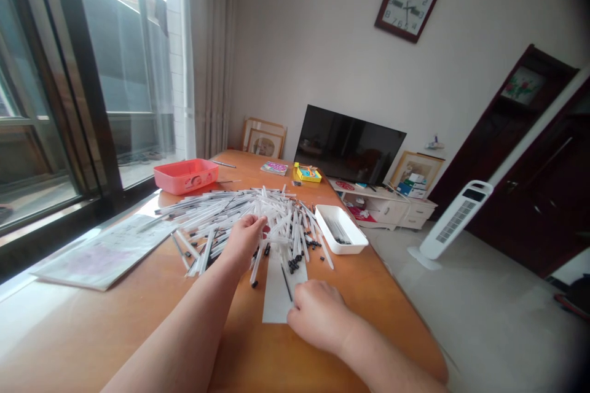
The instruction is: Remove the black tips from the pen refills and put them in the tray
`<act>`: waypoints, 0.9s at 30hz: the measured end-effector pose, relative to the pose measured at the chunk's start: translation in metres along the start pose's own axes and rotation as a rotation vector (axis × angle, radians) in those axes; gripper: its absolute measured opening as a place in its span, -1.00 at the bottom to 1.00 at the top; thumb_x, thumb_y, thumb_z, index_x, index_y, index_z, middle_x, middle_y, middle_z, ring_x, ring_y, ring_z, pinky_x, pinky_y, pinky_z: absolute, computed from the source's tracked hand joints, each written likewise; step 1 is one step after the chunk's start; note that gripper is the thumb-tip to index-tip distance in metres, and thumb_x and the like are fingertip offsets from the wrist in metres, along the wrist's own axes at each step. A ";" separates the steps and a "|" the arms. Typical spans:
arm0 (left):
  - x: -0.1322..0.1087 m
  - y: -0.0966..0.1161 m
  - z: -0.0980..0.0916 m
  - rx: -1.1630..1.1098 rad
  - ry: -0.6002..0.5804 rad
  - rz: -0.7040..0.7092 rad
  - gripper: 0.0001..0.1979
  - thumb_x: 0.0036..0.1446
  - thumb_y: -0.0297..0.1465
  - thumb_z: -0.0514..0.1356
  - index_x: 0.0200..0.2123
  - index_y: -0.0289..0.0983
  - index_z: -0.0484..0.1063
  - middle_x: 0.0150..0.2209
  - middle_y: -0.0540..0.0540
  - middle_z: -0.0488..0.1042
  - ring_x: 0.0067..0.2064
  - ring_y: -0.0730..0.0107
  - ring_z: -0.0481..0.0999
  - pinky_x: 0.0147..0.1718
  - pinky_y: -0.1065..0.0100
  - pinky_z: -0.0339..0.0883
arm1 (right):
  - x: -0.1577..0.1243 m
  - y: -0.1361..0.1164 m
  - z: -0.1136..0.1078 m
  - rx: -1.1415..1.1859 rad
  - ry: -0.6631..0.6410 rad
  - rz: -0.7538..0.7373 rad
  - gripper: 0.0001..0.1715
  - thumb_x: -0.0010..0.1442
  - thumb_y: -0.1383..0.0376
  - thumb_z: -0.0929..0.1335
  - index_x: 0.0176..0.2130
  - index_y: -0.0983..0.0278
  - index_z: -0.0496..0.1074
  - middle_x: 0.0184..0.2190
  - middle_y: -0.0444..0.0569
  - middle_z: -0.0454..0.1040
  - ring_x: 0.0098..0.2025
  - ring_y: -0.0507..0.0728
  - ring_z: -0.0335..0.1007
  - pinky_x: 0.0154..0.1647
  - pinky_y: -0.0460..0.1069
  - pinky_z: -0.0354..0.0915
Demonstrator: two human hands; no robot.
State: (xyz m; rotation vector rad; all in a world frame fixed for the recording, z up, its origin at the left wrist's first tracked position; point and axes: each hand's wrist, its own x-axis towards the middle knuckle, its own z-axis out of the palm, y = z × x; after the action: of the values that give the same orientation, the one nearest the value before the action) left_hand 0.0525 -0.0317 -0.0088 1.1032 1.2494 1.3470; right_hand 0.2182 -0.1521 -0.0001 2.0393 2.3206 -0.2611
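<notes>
Wooden table point(378, 307) carries a heap of clear pen barrels point(230, 209), white tray point(341, 228) right of it, pink plastic box point(185, 175) behind it. Left hand point(244, 239) lies on the heap's near edge, fingers curled, hold unclear. Right hand point(318, 315), loosely curled, sits just beside a black refill point(286, 282) on white paper point(276, 301) in front of the heap; can't tell if gripping.
</notes>
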 end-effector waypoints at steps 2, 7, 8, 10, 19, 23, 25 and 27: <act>-0.001 0.000 0.001 0.000 -0.020 0.012 -0.69 0.01 -0.10 0.25 -0.45 -0.23 0.36 -0.44 -0.07 0.53 -0.47 0.42 0.36 -0.45 0.39 0.18 | -0.008 0.007 0.000 0.045 0.011 0.008 -0.83 0.05 0.27 0.34 -0.40 0.21 0.55 -0.39 0.08 0.59 -0.30 0.29 0.53 -0.38 0.02 0.23; -0.001 -0.007 0.005 0.045 -0.145 0.072 -0.67 0.03 -0.08 0.25 -0.47 -0.24 0.36 -0.52 -0.04 0.49 -0.51 0.45 0.33 -0.48 0.40 0.14 | -0.010 0.019 0.005 0.234 0.062 0.068 -0.91 0.06 0.26 0.36 -0.43 0.19 0.49 -0.43 -0.06 0.57 -0.39 0.15 0.45 -0.45 -0.05 0.08; -0.001 -0.009 0.007 0.058 -0.168 0.079 -0.66 0.03 -0.07 0.26 -0.47 -0.24 0.36 -0.52 -0.04 0.48 -0.51 0.44 0.34 -0.47 0.40 0.15 | -0.010 0.021 0.006 0.253 0.064 0.075 -0.92 0.05 0.28 0.36 -0.44 0.19 0.48 -0.43 -0.08 0.57 -0.39 0.14 0.45 -0.45 -0.05 0.06; -0.001 -0.011 0.008 0.086 -0.199 0.077 -0.64 0.03 -0.05 0.26 -0.46 -0.24 0.36 -0.51 -0.05 0.48 -0.50 0.43 0.35 -0.46 0.40 0.17 | -0.011 0.025 0.008 0.260 0.060 0.086 -0.93 0.02 0.33 0.36 -0.44 0.20 0.48 -0.44 -0.09 0.57 -0.38 0.13 0.45 -0.46 -0.06 0.04; -0.023 -0.009 0.016 0.445 -0.580 0.302 -0.71 0.14 -0.13 0.19 -0.40 -0.24 0.41 -0.51 0.05 0.39 -0.46 0.44 0.32 -0.46 0.41 0.14 | -0.018 0.052 0.004 0.135 0.064 -0.006 -0.93 0.00 0.34 0.33 -0.45 0.21 0.45 -0.46 -0.10 0.54 -0.39 0.11 0.41 -0.45 -0.06 -0.02; -0.039 -0.008 0.024 0.702 -0.784 0.527 -0.85 0.13 -0.28 0.22 -0.37 -0.22 0.54 -0.40 -0.01 0.49 -0.32 0.36 0.41 -0.32 0.38 0.20 | -0.014 0.059 0.004 0.064 0.117 -0.074 -0.93 0.02 0.34 0.32 -0.45 0.22 0.42 -0.49 -0.08 0.52 -0.42 0.10 0.38 -0.45 -0.04 -0.08; -0.044 -0.007 0.026 0.806 -0.833 0.626 -0.90 0.10 -0.34 0.26 -0.37 -0.19 0.58 -0.35 -0.03 0.53 -0.23 0.32 0.44 -0.20 0.34 0.21 | -0.012 0.064 0.005 0.052 0.119 -0.102 -0.91 0.03 0.35 0.31 -0.46 0.23 0.43 -0.51 -0.07 0.51 -0.45 0.09 0.36 -0.46 -0.04 -0.09; -0.047 -0.006 0.027 0.892 -0.842 0.645 -0.92 0.08 -0.34 0.28 -0.38 -0.16 0.60 -0.32 -0.02 0.54 -0.18 0.28 0.44 -0.12 0.29 0.18 | -0.011 0.069 0.006 0.060 0.116 -0.122 -0.90 0.04 0.35 0.31 -0.46 0.22 0.43 -0.53 -0.08 0.49 -0.47 0.07 0.34 -0.47 -0.04 -0.10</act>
State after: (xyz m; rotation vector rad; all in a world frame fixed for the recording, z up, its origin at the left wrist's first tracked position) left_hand 0.0859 -0.0746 -0.0132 2.5228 0.8318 0.5015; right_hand 0.2874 -0.1552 -0.0117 1.9929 2.5410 -0.2254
